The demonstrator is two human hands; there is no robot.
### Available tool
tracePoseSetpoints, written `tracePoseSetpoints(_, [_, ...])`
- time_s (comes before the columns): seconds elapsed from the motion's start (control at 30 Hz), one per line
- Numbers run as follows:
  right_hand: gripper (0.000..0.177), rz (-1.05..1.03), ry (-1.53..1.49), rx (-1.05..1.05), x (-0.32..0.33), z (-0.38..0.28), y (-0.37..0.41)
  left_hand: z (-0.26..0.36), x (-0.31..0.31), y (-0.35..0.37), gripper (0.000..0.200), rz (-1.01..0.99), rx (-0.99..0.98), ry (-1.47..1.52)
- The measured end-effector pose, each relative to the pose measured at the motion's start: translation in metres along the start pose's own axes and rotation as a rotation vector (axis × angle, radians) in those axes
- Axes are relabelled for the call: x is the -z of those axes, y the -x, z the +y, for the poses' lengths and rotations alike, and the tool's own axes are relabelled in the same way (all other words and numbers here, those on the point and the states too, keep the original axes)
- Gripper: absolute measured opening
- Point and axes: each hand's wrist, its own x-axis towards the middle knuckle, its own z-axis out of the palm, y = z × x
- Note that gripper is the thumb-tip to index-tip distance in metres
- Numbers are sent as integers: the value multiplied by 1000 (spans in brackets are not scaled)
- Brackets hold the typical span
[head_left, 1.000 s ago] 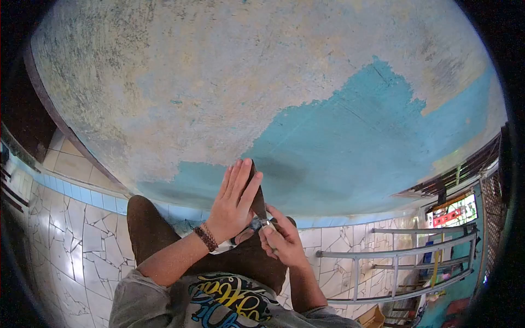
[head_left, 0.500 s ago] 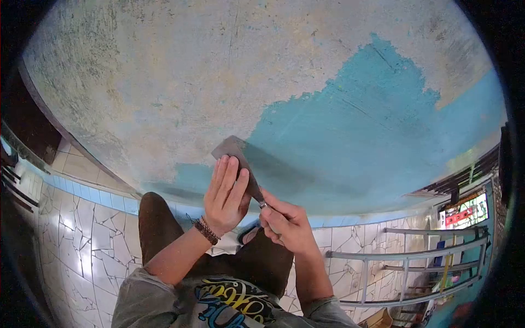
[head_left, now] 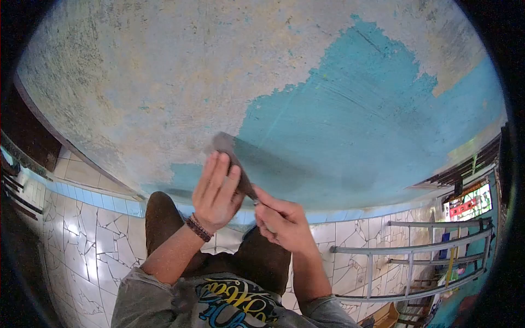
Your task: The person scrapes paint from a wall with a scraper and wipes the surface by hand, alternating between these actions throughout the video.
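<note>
A metal scraper (head_left: 238,170) lies slanted against the wall, its wide blade slightly blurred at the border between bare plaster and turquoise paint (head_left: 328,136). My right hand (head_left: 281,220) is closed around its handle. My left hand (head_left: 216,191), with a braided bracelet on the wrist, presses its extended fingers flat on the blade just below the edge. The fingers lie side by side and do not wrap round the tool. The thumb side is partly hidden.
A metal ladder (head_left: 410,250) lies at the right, near a bright window opening (head_left: 469,206). Cracked-pattern floor tiles (head_left: 71,246) stretch below the wall. A dark doorway (head_left: 33,134) is at the far left.
Both hands and the scraper have shifted slightly to the left in view. The painted patch also appears further left and higher. Both hands keep the same hold.
</note>
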Motion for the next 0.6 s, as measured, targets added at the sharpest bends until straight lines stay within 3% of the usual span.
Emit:
tracePoseSetpoints(0.1, [40,-25,5,57,0,8,-1,-5,2,0,51,26,-7,-26])
tracePoseSetpoints(0.3, [35,136,2,-106,31,70,26,17,-9,32,41,-318,89,251])
tracePoseSetpoints(0.47, [34,232,8,-402,14,124,64,13,7,90,29,-477,513,429])
tracePoseSetpoints(0.6, [36,85,-7,-414,-6,143,63,1,21,76,43,-354,270,204])
